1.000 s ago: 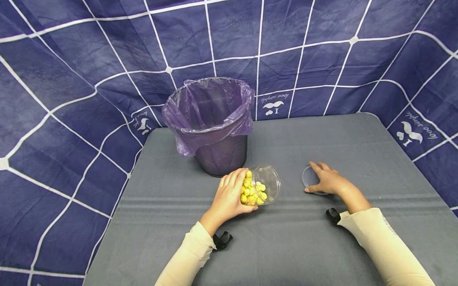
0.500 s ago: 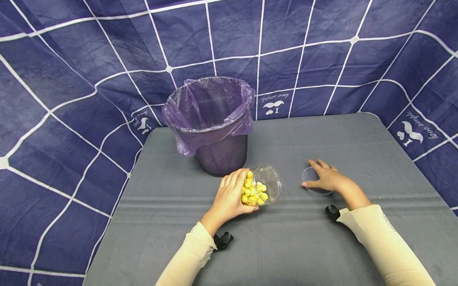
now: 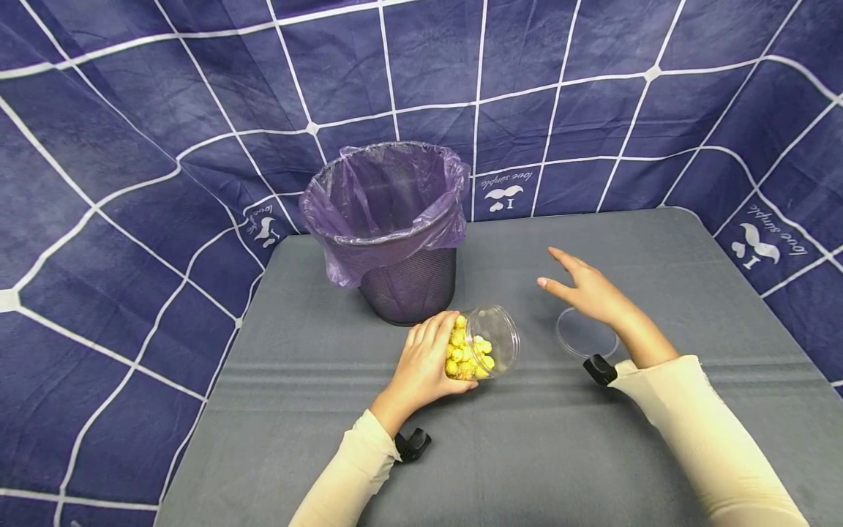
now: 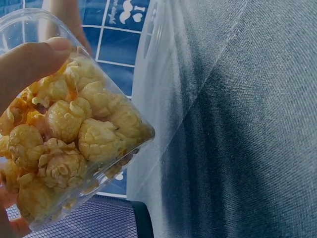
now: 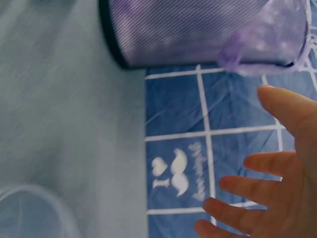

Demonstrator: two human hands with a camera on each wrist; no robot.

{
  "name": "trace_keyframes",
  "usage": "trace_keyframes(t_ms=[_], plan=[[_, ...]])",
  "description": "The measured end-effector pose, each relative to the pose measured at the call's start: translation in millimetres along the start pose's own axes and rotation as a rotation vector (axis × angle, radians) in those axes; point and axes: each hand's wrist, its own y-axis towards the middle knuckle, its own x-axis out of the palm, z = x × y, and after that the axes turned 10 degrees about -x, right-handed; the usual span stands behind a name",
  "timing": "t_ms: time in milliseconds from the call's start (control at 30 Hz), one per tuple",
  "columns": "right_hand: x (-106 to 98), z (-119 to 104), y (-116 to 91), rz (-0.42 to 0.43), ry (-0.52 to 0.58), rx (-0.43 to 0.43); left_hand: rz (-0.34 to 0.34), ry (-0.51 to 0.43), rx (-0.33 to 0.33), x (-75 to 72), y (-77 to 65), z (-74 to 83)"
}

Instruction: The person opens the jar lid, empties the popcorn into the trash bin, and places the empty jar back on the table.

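My left hand grips a clear plastic jar round its lower part and holds it tipped, mouth toward the right. Yellow popcorn lies inside; close up in the left wrist view, the round popcorn pieces show through the wall, with the thumb across the jar. My right hand hovers past a clear round lid lying on the table, its fingers spread and holding nothing. The right wrist view shows those fingers extended, apart from the lid below left.
A black mesh waste bin lined with a purple plastic bag stands behind the jar at the back left. Grey cloth covers the table. Blue curtains with white grid lines close off the back and sides.
My right hand has let go of the lid, risen off it and moved away toward the back left, its fingers straightening. The left hand and jar have stayed almost still.
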Motion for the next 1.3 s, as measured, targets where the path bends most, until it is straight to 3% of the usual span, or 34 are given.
trace_keyframes(t_ms=[200, 367, 800, 1300], plan=[[-9.5, -25.2, 16.4, 0.135, 0.187, -0.039, 0.000, 0.000, -0.002, 1.3, -0.1, 0.1], [-20.6, -50.8, 30.5, 0.187, 0.338, -0.065, 0.004, -0.004, 0.000, 2.3, -0.6, 0.0], [-41.4, -96.9, 69.6, 0.161, 0.562, -0.079, 0.016, -0.008, 0.004, 5.2, -1.6, -0.2], [-33.4, -122.2, 115.4, 0.109, 0.663, 0.024, 0.008, -0.015, 0.004, 7.5, -1.2, 1.1]])
